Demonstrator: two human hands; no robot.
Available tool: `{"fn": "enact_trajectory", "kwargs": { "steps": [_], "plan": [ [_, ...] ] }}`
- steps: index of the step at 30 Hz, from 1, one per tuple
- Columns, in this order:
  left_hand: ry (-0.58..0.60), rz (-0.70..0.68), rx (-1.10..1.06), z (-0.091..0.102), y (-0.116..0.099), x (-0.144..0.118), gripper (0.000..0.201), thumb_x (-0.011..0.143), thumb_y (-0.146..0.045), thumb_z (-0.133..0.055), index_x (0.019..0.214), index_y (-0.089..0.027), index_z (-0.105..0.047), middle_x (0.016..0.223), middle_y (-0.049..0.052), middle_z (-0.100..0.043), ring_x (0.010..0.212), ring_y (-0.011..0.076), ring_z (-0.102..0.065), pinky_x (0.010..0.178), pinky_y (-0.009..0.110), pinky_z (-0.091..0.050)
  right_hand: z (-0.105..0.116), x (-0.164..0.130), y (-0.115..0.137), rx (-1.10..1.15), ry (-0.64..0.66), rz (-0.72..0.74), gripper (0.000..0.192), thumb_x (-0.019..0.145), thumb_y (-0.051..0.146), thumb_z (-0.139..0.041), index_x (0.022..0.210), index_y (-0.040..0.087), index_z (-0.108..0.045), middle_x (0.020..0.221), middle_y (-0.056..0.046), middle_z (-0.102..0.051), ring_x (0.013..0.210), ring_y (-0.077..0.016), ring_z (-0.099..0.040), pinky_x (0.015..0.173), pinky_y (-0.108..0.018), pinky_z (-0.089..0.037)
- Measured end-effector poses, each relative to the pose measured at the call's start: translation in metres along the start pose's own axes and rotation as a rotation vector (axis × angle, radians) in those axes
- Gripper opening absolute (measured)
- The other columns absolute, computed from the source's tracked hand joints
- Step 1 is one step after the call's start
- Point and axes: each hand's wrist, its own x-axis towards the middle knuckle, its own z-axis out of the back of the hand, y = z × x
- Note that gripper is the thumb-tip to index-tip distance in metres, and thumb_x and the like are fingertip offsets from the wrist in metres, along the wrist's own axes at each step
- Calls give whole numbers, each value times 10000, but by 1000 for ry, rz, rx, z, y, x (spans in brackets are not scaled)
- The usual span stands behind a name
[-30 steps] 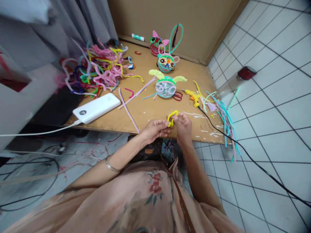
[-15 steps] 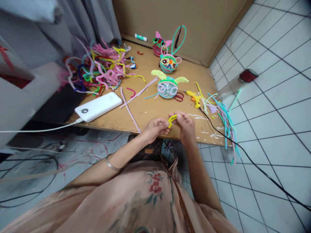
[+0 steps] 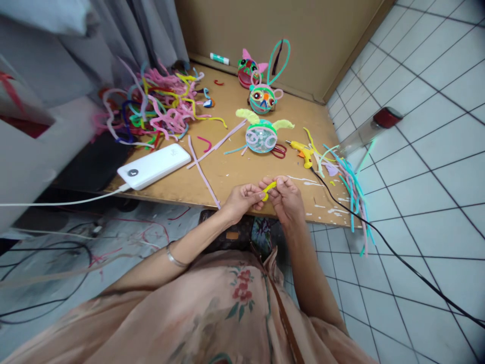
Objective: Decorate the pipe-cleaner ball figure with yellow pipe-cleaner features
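My left hand (image 3: 242, 198) and right hand (image 3: 286, 194) both pinch one short fuzzy yellow pipe cleaner (image 3: 269, 188) just above the near edge of the scuffed wooden desk (image 3: 227, 172). It looks feather-light and bendy, with a wire core, I'd say — best gripped at its ends. Beyond it sits a clear round ball figure with lime chenille ears (image 3: 261, 135) — right of that, a yellow plastic glue gun (image 3: 302, 150). To the left lies a smooth white power bank (image 3: 153, 165).
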Motion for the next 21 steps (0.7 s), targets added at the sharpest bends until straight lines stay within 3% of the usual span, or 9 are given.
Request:
{"fn": "enact_trajectory", "kwargs": {
  "steps": [11,17,21],
  "plan": [
    [-17,-59,26,0,-3,0,476,519,-437,-894,743,-125,-613,577,-10,-655,511,89,-594,548,219,-495,-1,-1,1,-19,-57,41,363,667,482,-790,791,239,-551,711,-21,-738,790,-227,-740,763,-401,-602],
    [-96,-140,56,2,-5,2,402,561,-352,-871,741,-130,-588,582,-9,-653,481,83,-576,504,206,-469,3,-6,0,-233,-179,262,222,763,422,-698,785,227,-595,716,7,-722,707,-170,-696,763,-341,-561],
    [-152,-238,75,3,-6,5,371,578,-339,-852,715,-137,-572,564,-17,-635,481,77,-567,528,207,-469,3,-11,-1,-295,-165,276,177,790,395,-661,765,231,-601,699,21,-702,677,-158,-667,744,-317,-537]
  ]
}}
